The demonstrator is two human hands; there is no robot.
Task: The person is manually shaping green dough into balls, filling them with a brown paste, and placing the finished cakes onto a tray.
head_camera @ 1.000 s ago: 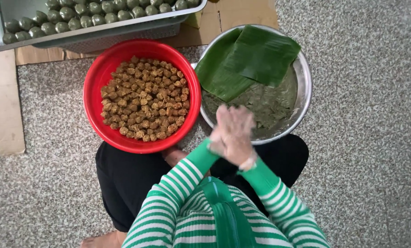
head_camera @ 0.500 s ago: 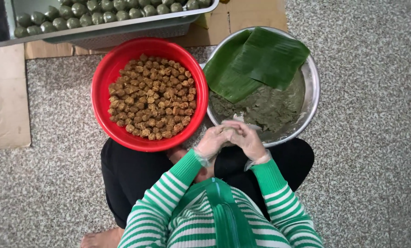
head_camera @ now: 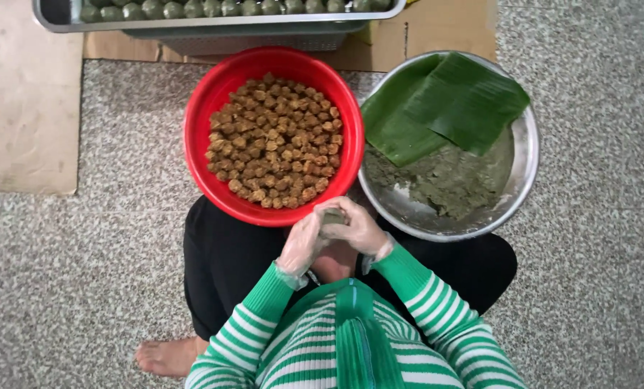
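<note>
Nearby, red basin [head_camera: 196,137] of brown balls [head_camera: 275,140].

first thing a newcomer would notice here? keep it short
The bright red basin, heaped with small brown filling balls, sits at centre just ahead of the person's knees. To its right a metal bowl holds green dough partly covered by folded banana leaves. Below them, the left hand and right hand, in thin clear gloves, cup a small green dough lump together.
</note>
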